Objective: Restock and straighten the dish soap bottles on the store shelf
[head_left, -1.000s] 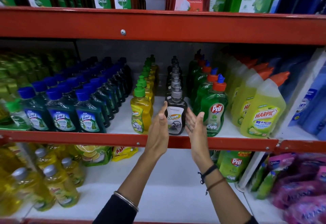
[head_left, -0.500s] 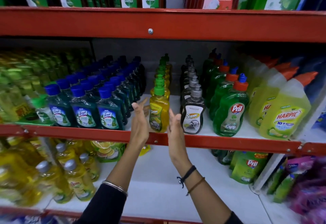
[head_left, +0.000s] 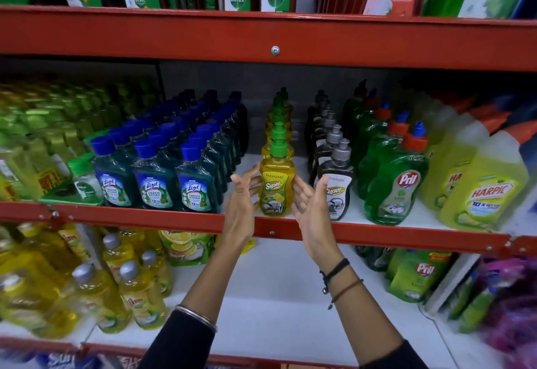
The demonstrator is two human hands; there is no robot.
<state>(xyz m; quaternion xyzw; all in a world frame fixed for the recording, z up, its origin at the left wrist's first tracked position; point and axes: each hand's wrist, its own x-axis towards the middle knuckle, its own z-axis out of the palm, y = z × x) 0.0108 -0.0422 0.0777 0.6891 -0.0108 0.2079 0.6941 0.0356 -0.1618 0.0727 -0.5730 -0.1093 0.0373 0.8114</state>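
A yellow Patanjali Super dish soap bottle [head_left: 276, 187] with a green pump stands upright at the front of its row on the middle shelf [head_left: 162, 220]. My left hand [head_left: 242, 194] is beside its left flank, fingers apart, fingertips near or touching the bottle. On the other side my right hand [head_left: 312, 203] is open, just right of it. To the right stands a row of dark Super bottles [head_left: 335, 191] with grey pumps, then green Pril bottles [head_left: 395, 188].
Blue-capped Lizol bottles [head_left: 155, 182] fill the shelf to the left, yellow Harpic bottles [head_left: 483, 191] the right end. The red upper shelf beam [head_left: 261, 37] hangs low above. Yellow bottles [head_left: 136, 299] and Pril pouches [head_left: 418, 275] sit on the lower shelf.
Both hands have shifted left from around the dark Super bottle to flank the yellow Super bottle. The view has panned left with them.
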